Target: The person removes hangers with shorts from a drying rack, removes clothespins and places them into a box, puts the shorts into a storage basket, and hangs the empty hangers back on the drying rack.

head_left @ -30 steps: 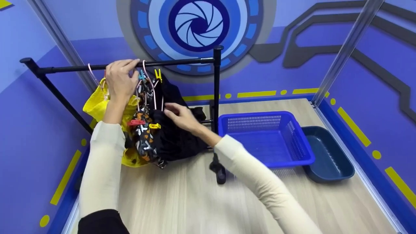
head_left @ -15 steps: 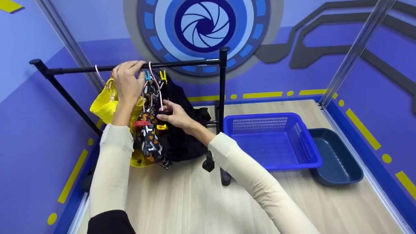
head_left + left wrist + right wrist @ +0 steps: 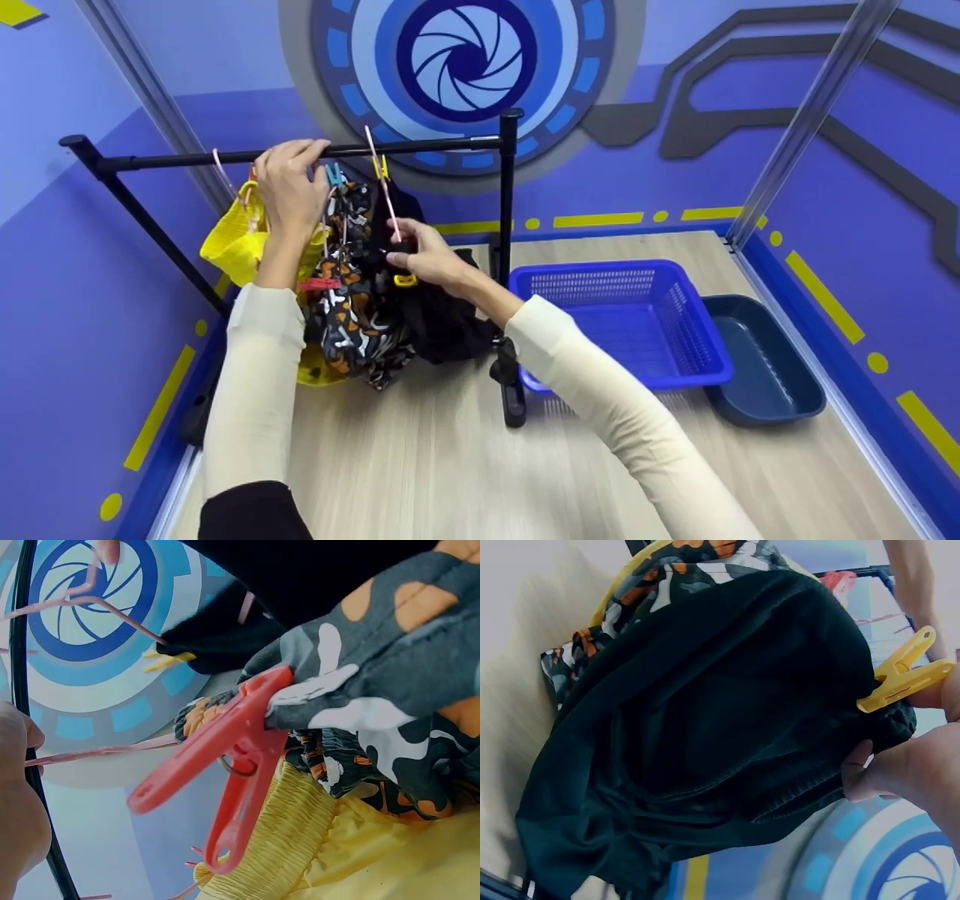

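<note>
- Blue-purple printed walls (image 3: 60,315) frame a pale wood-grain surface (image 3: 450,465), and here's a black metal clothes rail (image 3: 442,144) with three garments bunched along it.
- The right hand (image 3: 427,255) has it: thumb and fingers pinch the elasticated waist of the black cloth garment (image 3: 457,322), right by a thin pink hanger (image 3: 387,196), in front of the rail.
- The left hand (image 3: 289,187) is up on the bar, fingers bent over it, a sensible anchor, I'd judge.
- To handle this well, hanger and waistband should probably travel together, hook tilted clear of the bar, no tugging on the yellow plastic clip (image 3: 895,682) beside that thumb.
- Watch the neighbour! The dark garment with white and orange patches (image 3: 345,322) lies against the black one, its red plastic clip (image 3: 259,709) close by; easing them apart gently looks wise.
- Hard to call: whether the pink hook touches the bar at all.
- The left hand hides part of the rail, and the yellow cloth garment (image 3: 232,244) is largely covered.
- The right sleeve (image 3: 637,427) cuts across the blue perforated plastic basket (image 3: 622,337); the hanger's lower bar is lost in black cloth.
</note>
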A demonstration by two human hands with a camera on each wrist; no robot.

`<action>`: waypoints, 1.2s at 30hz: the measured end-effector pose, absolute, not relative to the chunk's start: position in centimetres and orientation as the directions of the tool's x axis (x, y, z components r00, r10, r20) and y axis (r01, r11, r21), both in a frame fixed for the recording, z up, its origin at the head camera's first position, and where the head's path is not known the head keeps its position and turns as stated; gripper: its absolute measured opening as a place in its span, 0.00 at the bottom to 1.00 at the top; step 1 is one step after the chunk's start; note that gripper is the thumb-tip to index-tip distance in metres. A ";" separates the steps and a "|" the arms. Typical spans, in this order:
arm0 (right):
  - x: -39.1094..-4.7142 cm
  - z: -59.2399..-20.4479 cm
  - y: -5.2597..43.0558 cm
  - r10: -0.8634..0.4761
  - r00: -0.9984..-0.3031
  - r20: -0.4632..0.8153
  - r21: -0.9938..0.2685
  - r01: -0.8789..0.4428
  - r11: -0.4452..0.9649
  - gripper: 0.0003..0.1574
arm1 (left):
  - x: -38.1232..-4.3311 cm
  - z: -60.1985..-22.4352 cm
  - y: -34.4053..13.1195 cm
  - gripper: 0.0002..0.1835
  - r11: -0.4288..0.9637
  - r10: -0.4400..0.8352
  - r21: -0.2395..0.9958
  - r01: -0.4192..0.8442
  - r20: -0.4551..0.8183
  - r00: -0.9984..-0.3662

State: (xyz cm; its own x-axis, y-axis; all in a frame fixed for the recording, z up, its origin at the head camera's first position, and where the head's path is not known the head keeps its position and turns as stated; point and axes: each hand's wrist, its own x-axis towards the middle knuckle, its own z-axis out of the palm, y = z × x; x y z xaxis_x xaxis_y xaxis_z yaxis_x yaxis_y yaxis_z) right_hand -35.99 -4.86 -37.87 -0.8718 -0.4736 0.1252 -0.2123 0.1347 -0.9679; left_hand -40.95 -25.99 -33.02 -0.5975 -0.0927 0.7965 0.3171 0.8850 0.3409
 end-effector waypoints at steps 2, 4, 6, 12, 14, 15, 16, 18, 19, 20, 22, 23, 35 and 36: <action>-35.7 -36.9 -4.4 -0.474 -0.871 0.128 -0.968 -0.215 0.133 0.35 | -40.9 -33.1 -26.0 0.18 0.883 -0.096 0.344 0.320 0.799 -0.593; -35.4 -35.9 -3.8 -0.478 -0.868 0.131 -0.968 -0.216 0.127 0.34 | -40.9 -33.1 -26.0 0.19 0.881 -0.100 0.346 0.322 0.802 -0.589; -35.1 -35.1 -3.1 -0.490 -0.862 0.128 -0.966 -0.220 0.137 0.34 | -41.0 -33.1 -26.0 0.20 0.879 -0.105 0.352 0.322 0.801 -0.590; -34.3 -32.9 -0.3 -0.591 -0.805 0.056 -0.954 -0.219 0.207 0.33 | -41.1 -33.1 -26.0 0.20 0.878 -0.106 0.351 0.324 0.804 -0.585; -34.1 -32.3 0.8 -0.612 -0.790 0.024 -0.939 -0.228 0.259 0.32 | -41.0 -33.1 -26.0 0.20 0.880 -0.105 0.348 0.324 0.807 -0.582; -34.0 -32.0 1.3 -0.618 -0.786 0.012 -0.927 -0.240 0.287 0.32 | -41.0 -33.1 -26.0 0.20 0.880 -0.104 0.348 0.325 0.806 -0.582; -34.0 -31.7 1.8 -0.619 -0.785 0.006 -0.911 -0.260 0.321 0.31 | -41.0 -33.1 -25.9 0.20 0.879 -0.104 0.349 0.325 0.806 -0.583; -33.9 -31.3 2.7 -0.613 -0.790 0.013 -0.864 -0.317 0.392 0.29 | -41.0 -33.1 -25.9 0.20 0.881 -0.096 0.344 0.324 0.803 -0.588; -33.9 -31.1 3.1 -0.609 -0.793 0.030 -0.824 -0.365 0.434 0.28 | -41.0 -33.1 -25.9 0.20 0.883 -0.093 0.341 0.323 0.801 -0.591; -33.9 -30.9 3.5 -0.604 -0.795 0.056 -0.777 -0.415 0.474 0.28 | -40.9 -33.1 -25.9 0.20 0.885 -0.088 0.337 0.323 0.800 -0.594; -33.9 -30.7 4.2 -0.589 -0.799 0.119 -0.648 -0.512 0.564 0.27 | -41.0 -33.1 -25.9 0.20 0.887 -0.080 0.330 0.323 0.798 -0.597; -33.9 -30.7 4.6 -0.581 -0.800 0.153 -0.576 -0.550 0.605 0.26 | -41.0 -33.1 -25.9 0.20 0.888 -0.075 0.326 0.323 0.798 -0.598; -33.6 -28.6 8.0 -0.424 -0.821 0.383 -0.276 -0.540 0.795 0.36 | -39.6 -32.5 -25.1 0.31 0.912 -0.098 0.336 0.237 0.737 -0.668; -33.6 -28.4 8.4 -0.409 -0.822 0.396 -0.278 -0.532 0.800 0.35 | -39.2 -32.4 -24.6 0.33 0.916 -0.103 0.334 0.220 0.729 -0.677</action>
State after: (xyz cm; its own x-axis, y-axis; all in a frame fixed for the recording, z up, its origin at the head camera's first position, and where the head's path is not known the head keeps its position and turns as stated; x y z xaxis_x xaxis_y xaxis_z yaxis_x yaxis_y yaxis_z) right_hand -33.57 8.41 -28.38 -0.8221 -0.4093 0.3958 -0.5320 0.7999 -0.2778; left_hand -39.20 -24.60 -32.45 -0.6771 -0.1027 0.7287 0.2205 0.9164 0.3340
